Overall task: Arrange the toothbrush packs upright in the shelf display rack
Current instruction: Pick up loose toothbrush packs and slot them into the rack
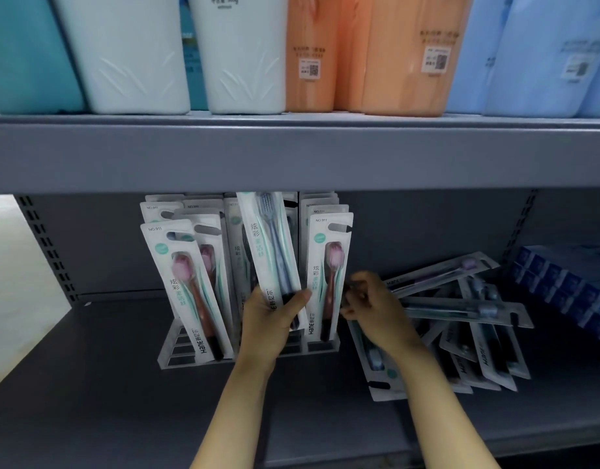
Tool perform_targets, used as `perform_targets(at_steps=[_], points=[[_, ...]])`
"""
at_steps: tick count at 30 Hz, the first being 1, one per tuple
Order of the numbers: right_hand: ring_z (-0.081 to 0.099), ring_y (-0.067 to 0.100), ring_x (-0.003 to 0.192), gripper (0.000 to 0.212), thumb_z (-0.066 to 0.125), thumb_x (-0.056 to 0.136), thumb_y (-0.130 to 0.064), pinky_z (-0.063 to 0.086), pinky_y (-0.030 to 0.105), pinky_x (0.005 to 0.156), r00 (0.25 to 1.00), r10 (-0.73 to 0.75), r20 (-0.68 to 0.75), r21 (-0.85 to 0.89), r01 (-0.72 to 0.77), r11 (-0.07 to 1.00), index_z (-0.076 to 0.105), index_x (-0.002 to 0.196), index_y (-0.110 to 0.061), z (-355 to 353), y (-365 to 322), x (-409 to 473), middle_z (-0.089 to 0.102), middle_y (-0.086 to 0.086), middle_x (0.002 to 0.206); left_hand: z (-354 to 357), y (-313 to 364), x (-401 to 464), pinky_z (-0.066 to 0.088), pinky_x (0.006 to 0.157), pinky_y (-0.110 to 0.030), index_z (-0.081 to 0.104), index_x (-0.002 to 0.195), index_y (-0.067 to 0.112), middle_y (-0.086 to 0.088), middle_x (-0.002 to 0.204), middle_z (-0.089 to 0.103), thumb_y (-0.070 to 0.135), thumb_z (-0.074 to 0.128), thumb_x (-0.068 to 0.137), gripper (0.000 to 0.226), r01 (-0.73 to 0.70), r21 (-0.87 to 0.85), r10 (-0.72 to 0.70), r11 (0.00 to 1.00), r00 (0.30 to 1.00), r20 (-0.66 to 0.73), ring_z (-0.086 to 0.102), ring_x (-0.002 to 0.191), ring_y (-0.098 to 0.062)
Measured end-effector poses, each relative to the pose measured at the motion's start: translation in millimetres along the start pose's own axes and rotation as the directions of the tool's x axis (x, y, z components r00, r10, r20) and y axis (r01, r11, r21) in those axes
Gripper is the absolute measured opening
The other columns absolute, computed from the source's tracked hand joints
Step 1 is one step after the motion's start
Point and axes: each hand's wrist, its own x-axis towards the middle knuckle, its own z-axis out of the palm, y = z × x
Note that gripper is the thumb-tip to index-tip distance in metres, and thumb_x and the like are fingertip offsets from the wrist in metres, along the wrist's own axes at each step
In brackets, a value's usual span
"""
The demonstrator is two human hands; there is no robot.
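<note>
Head view. Left hand grips the lower end of a white card pack with a blue toothbrush, thumb across its front; long axis near upright, head end tipped slightly left. It hovers over the middle slot of the clear plastic slotted rack, between standing pink-brush packs. Right hand, fingers curled, nearest the loose heap of flat-lying packs; whether it pinches one, cannot tell.

Hands: two, left hand and right hand
Display rack: one
Orange packs above: two
White tubs above: two
</note>
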Motion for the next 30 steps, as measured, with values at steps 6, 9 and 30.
perform_targets(at_steps=[6, 9, 30], points=[[0.064, 0.011, 0.082, 0.015, 0.062, 0.090, -0.010, 0.050, 0.025, 0.080, 0.990, -0.057, 0.128, -0.035, 0.062, 0.997, 0.063, 0.094, -0.025, 0.0, 12.9, 17.1, 0.069, 0.000, 0.091, 1.2, 1.7, -4.0, 0.050, 0.060, -0.017, 0.071, 0.101, 0.011, 0.002, 0.083, 0.075, 0.001, 0.073, 0.079, 0.024, 0.008, 0.005, -0.008, 1.000, 1.000, 0.000, 0.067, 0.069, -0.005], [0.063, 0.007, 0.084, 0.015, 0.062, 0.089, -0.010, 0.050, 0.021, 0.082, 0.978, -0.071, 0.197, -0.029, 0.079, 0.996, 0.066, 0.099, -0.019, -0.6, 18.9, 21.2, 0.068, -0.008, 0.092, 2.1, 3.2, -4.2, 0.050, 0.062, -0.015, 0.072, 0.096, 0.015, 0.003, 0.081, 0.075, 0.003, 0.074, 0.079, 0.021, 0.003, 0.026, -0.003, 1.000, 1.000, -0.011, 0.069, 0.072, -0.005], [0.070, 0.016, 0.080, 0.020, 0.053, 0.094, -0.005, 0.057, 0.034, 0.079, 0.966, -0.227, 0.127, -0.176, 0.247, 0.953, 0.072, 0.099, -0.011, -1.5, 17.9, 29.8, 0.074, 0.005, 0.090, 1.4, -0.9, -1.6, 0.051, 0.060, -0.014, 0.070, 0.103, 0.011, 0.001, 0.085, 0.074, 0.004, 0.075, 0.079, 0.026, 0.038, 0.050, -0.037, 0.998, 0.999, -0.028, 0.065, 0.065, -0.001]])
